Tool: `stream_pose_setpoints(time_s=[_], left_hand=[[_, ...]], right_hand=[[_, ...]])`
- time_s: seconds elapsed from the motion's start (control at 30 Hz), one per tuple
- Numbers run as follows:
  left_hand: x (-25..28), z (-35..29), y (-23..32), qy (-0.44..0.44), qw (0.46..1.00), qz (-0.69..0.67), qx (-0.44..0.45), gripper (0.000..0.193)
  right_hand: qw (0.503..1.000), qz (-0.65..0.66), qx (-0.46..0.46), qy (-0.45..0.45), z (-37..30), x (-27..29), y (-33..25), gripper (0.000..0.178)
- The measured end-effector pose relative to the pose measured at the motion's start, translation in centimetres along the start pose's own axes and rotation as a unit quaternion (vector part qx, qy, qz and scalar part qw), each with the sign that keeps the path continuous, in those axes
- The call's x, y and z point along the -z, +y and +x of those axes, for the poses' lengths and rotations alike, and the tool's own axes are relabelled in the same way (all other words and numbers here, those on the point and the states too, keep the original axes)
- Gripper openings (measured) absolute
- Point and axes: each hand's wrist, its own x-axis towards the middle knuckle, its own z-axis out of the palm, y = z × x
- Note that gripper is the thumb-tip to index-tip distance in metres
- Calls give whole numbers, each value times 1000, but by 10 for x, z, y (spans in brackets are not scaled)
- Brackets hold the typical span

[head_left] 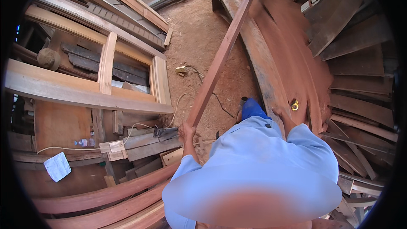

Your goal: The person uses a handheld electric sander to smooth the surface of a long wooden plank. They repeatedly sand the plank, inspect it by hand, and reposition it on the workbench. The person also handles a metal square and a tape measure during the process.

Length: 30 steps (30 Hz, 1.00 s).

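My left hand (186, 132) is closed around the near end of a long reddish wooden beam (224, 55). The beam slants up and away to the right, its far part passing over a long bench plank (258, 51). On the near part of that plank rests my right hand (283, 115), apart from the beam and with nothing seen in it; its fingers show only small. Just right of this hand, a yellow tape measure (294, 104) lies on the sawdust-covered surface.
Wooden frames (108, 63) lie on the left. A power strip (117, 147), cable, plastic bottle (85, 142) and paper (57, 166) are near left. Reddish boards (106, 191) lie below. A yellow object (181, 70) and dark cord lie on the floor. Dark planks (356, 68) are stacked right.
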Motion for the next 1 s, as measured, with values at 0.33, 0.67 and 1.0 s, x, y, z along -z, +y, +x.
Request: stream_pose_setpoints(time_s=[0.33, 0.67, 1.0], left_hand=[[19, 51, 43, -23, 998, 63, 9, 61], [31, 112, 60, -59, 996, 60, 14, 53], [54, 252, 88, -361, 901, -229, 74, 52]], right_hand=[[998, -62, -3, -12, 137, 51, -71, 58], [999, -40, 3, 9, 268, 112, -122, 51], [995, 80, 43, 38, 315, 182, -245, 56]])
